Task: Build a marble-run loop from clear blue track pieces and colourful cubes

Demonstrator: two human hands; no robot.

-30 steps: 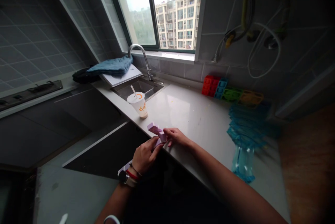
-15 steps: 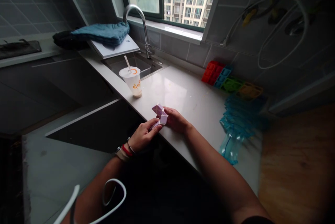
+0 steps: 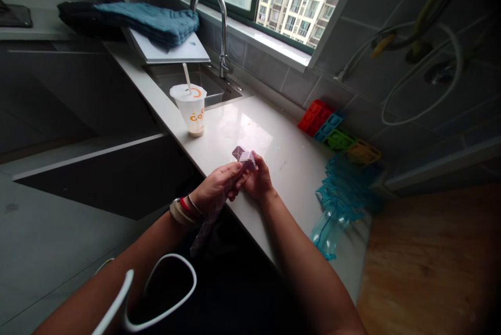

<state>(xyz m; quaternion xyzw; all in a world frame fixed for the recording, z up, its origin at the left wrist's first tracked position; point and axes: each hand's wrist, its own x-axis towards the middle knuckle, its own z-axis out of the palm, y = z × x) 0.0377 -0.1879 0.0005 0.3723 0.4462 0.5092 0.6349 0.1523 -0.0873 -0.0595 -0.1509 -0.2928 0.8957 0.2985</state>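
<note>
The left hand [image 3: 215, 187] and the right hand [image 3: 259, 181] both hold a light purple blocky strip [image 3: 248, 158] between their fingers at the near edge of the white counter [image 3: 289, 160], and a dim purple part hangs below the left hand. A plastic cup [image 3: 190, 109] with a straw [image 3: 187, 78] stands upright to the left, near the sink [image 3: 231, 96]. On the right, see-through blue plastic [image 3: 326, 230] lies near red, blue, green and orange trays [image 3: 338, 139] by the wall [image 3: 299, 86].
</note>
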